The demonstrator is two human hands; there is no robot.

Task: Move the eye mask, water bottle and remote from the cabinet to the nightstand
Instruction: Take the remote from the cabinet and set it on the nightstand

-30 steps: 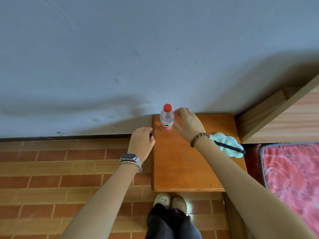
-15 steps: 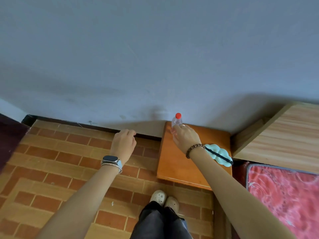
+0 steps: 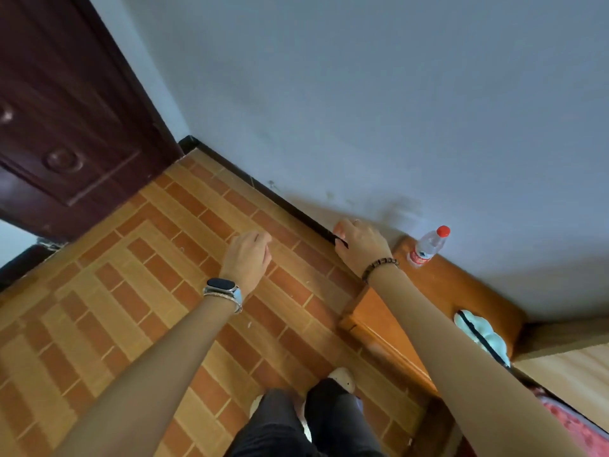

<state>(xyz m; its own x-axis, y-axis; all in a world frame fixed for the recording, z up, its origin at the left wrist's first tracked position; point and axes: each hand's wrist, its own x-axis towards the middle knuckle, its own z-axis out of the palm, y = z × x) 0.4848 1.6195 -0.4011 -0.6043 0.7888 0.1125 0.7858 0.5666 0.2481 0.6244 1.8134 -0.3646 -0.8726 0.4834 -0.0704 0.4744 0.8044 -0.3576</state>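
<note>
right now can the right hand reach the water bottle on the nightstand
Probably yes. The right hand hangs beside the water bottle, apart from it and holding nothing. Only a bare corner of the nightstand lies between them, so nothing seems to block it.

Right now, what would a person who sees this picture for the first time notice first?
The red-capped water bottle stands at the far corner of the orange nightstand, by the wall. The pale blue eye mask lies nearer on the same top, partly behind the right forearm. The left hand and the right hand hover empty over the brick-pattern floor.
</note>
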